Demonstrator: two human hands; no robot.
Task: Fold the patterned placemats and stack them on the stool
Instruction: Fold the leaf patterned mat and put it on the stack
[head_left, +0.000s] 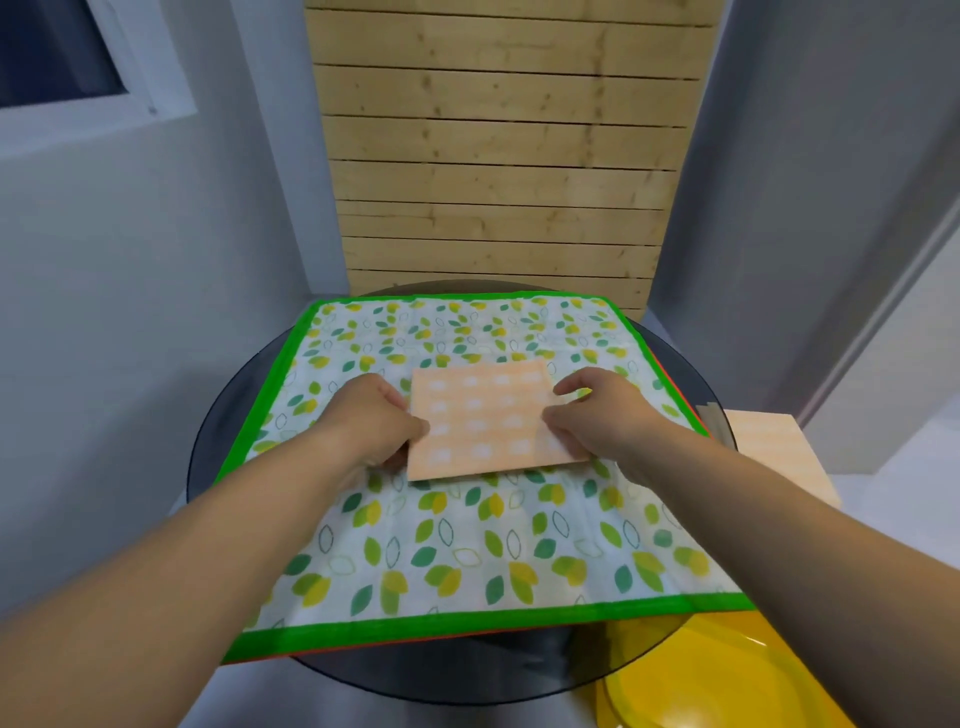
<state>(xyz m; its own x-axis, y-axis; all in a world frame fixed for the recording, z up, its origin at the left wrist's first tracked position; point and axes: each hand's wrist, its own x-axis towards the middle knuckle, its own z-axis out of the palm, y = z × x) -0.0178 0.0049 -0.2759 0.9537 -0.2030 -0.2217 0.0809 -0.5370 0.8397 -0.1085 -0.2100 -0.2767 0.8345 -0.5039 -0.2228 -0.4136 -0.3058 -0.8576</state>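
A folded orange placemat with white squares (485, 418) lies in the middle of a large white placemat with green and yellow leaves and a green border (467, 551). My left hand (376, 421) pinches the orange mat's left edge, thumb on top. At its right edge my right hand (597, 415) grips the mat the same way. The leaf mat is spread flat over a round dark glass table (213, 426). An orange edge of another mat peeks out beneath the leaf mat's border. To the right stands a stool (779, 452) with a light orange top.
A yellow round stool or seat (691, 680) shows under the table at lower right. A wooden slat panel (498, 156) rises behind the table. Grey walls close in left and right, with a window (62, 57) at upper left.
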